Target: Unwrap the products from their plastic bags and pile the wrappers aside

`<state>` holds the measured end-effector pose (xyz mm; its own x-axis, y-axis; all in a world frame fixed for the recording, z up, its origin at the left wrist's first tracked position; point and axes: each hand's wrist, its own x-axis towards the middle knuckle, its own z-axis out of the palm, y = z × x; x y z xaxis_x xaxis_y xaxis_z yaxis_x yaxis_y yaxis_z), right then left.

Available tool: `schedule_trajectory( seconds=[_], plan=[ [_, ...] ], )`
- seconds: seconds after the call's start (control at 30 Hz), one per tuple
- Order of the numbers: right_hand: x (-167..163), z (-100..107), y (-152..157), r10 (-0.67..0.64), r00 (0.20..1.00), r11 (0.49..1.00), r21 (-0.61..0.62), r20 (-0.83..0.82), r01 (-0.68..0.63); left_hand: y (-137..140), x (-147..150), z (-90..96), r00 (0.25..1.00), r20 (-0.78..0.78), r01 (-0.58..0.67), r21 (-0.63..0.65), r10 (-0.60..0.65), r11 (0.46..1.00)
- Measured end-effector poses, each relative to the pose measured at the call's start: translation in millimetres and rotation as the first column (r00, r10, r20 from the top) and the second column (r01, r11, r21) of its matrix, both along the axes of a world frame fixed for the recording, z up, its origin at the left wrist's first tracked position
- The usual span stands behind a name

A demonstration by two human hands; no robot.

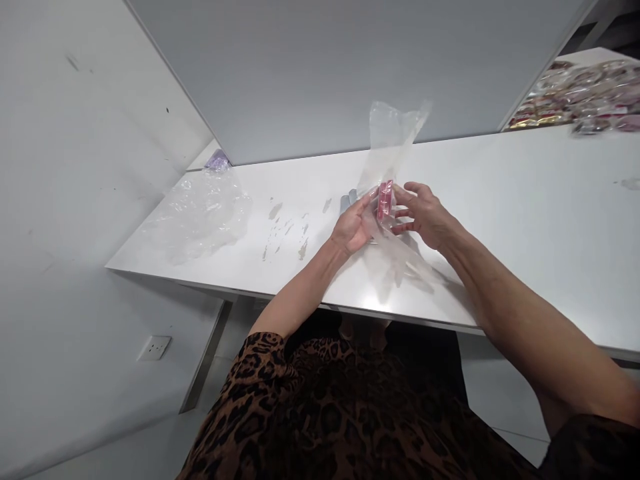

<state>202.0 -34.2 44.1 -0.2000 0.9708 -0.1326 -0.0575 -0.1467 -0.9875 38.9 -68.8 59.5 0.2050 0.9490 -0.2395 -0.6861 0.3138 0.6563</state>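
A small red packet (385, 199) with pale lines is upright between my hands over the white table. Around it is a clear plastic bag (395, 130), one end standing up behind and the rest draping toward the table's front edge. My left hand (353, 225) grips the packet from the left, palm partly turned up. From the right, my right hand (425, 215) holds the packet's edge between thumb and fingers, the other fingers bent and apart. Just behind my left hand lies a grey object (349, 200), mostly hidden, whose kind I cannot make out.
Crumpled clear plastic (200, 213) covers the table's left end, near a purple item (218, 160). A grey panel (350, 73) rises along the back edge. Many wrapped packages (585, 93) lie at the far right. Worn patches (290, 230) mark the white tabletop (525, 220).
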Motion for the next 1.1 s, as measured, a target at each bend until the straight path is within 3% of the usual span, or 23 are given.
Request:
schedule_trajectory(
  seconds=[0.17,0.37,0.47,0.63,0.77,0.93,1.0,1.1],
  plan=[
    [-2.4,6.8,-8.0,0.098,0.995,0.994,0.042,-0.021,-0.097,-7.0,-0.5,6.5,0.999,0.0,0.037,0.001,-0.037,0.999],
    [14.9,8.7,12.4,-0.044,0.98,0.999,-0.011,-0.193,0.043,-8.7,-10.7,23.4,0.988,0.125,-0.077,-0.095,0.089,0.993],
    [21.7,8.2,19.6,-0.069,0.969,0.998,-0.008,-0.235,0.069,-7.6,-15.6,24.9,0.985,0.149,-0.076,-0.051,0.083,0.996],
    [16.6,10.6,10.7,0.019,0.983,0.999,-0.039,-0.18,-0.026,-7.8,-16.7,20.2,0.991,0.136,-0.01,0.033,0.005,0.999],
    [14.4,12.5,5.8,0.049,0.988,0.995,-0.073,-0.148,-0.061,-9.3,-17.9,22.2,0.991,0.132,0.002,0.029,-0.006,1.0],
    [21.6,11.3,18.5,-0.012,0.967,0.99,-0.141,-0.255,-0.025,-10.1,-22.8,28.2,0.982,0.181,-0.055,0.011,0.052,0.998],
    [25.0,10.1,23.3,-0.066,0.973,0.988,-0.152,-0.223,0.032,-9.7,-25.0,28.7,0.985,0.164,-0.067,0.032,0.061,0.997],
    [29.2,8.1,26.3,-0.146,0.989,0.979,-0.143,-0.017,0.143,-8.1,-27.4,26.7,0.994,0.091,-0.06,0.09,0.052,0.994]
  ],
)
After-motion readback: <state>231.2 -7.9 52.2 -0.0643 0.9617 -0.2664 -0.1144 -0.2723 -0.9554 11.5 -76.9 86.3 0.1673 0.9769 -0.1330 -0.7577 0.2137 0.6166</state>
